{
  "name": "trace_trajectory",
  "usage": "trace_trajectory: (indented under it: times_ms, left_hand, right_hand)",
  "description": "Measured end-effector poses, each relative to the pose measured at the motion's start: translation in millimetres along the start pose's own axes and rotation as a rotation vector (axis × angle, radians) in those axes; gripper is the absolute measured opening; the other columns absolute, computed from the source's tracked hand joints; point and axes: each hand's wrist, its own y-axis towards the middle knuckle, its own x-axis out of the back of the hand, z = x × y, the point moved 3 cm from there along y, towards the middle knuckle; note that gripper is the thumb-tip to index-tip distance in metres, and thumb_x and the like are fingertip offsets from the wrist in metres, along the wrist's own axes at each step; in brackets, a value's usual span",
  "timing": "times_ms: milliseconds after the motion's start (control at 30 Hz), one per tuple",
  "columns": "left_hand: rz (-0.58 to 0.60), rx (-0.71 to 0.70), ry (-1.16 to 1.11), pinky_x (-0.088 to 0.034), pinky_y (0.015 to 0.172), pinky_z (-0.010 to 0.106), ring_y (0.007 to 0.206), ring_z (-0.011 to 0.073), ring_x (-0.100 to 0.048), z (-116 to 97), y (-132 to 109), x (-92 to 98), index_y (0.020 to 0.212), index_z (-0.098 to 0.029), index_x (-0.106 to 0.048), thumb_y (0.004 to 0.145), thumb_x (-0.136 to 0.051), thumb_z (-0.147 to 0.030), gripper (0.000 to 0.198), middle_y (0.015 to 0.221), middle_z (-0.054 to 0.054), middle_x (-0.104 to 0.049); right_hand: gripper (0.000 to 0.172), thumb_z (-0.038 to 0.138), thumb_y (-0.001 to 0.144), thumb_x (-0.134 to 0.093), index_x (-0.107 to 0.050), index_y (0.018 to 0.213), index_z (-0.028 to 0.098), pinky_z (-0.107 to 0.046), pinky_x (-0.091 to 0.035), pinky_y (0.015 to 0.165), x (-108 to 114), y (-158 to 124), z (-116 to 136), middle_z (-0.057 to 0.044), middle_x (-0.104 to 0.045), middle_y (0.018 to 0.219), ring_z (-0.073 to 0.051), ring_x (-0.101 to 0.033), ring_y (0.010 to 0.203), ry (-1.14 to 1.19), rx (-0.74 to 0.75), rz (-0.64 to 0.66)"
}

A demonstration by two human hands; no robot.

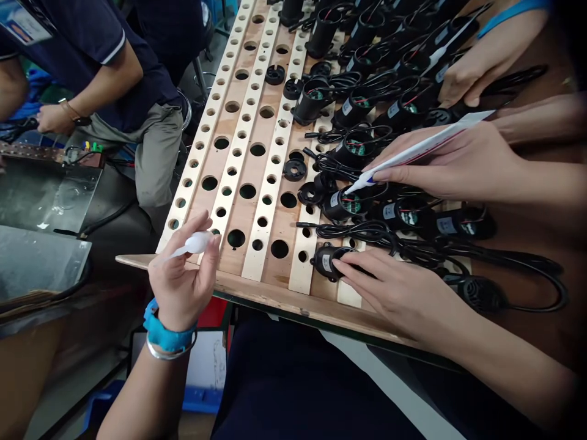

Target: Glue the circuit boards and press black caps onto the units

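My left hand [186, 272], raised over the near left edge of the perforated wooden board [229, 275], pinches a small white plastic dropper [198, 242] by its rounded bulb. Its thin end points down to the left. At the board's near edge, my right hand [394, 293] has its fingers on a black cylindrical housing [324, 261] with a white label, lying tilted. My thumb is hidden. Just beyond it, an open black housing [337, 206] shows a green circuit board inside. A coiled black cable [348, 231] lies between the two housings.
A co-worker's hand [449, 162] holds a white glue tube [422, 150] with its nozzle at the open housing. Another hand [490, 61] is farther back. Several housings with cables crowd the right; loose black rings [294, 169] lie mid-board. A seated person [87, 79] works at left.
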Motion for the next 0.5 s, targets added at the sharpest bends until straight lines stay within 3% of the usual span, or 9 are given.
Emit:
trace_trajectory:
  times_ms: [233,500]
  left_hand:
    - [0.004,0.005,-0.02,-0.058,0.085,0.038,0.097,0.022,-0.067,0.9,-0.7,-0.1,0.106,-0.016,-0.066,0.078,-0.066,-0.006,0.029,0.114,0.008,-0.067]
    - [0.007,-0.012,-0.012,-0.058,0.084,0.038,0.095,0.0219,-0.068,0.0,0.0,0.2,0.103,-0.016,-0.066,0.079,-0.067,-0.007,0.026,0.112,0.008,-0.068]
  right_hand:
    - [0.027,0.012,0.094,-0.038,-0.063,0.104,0.008,-0.028,-0.047,0.064,8.3,8.1,-2.6,-0.01,-0.063,0.102,-0.019,-0.06,0.088,-0.021,0.058,-0.067]
    - [0.031,0.007,0.091,-0.035,-0.061,0.107,0.008,-0.027,-0.046,0.06,6.5,8.8,0.4,-0.011,-0.062,0.103,-0.019,-0.06,0.089,0.017,0.044,-0.049]
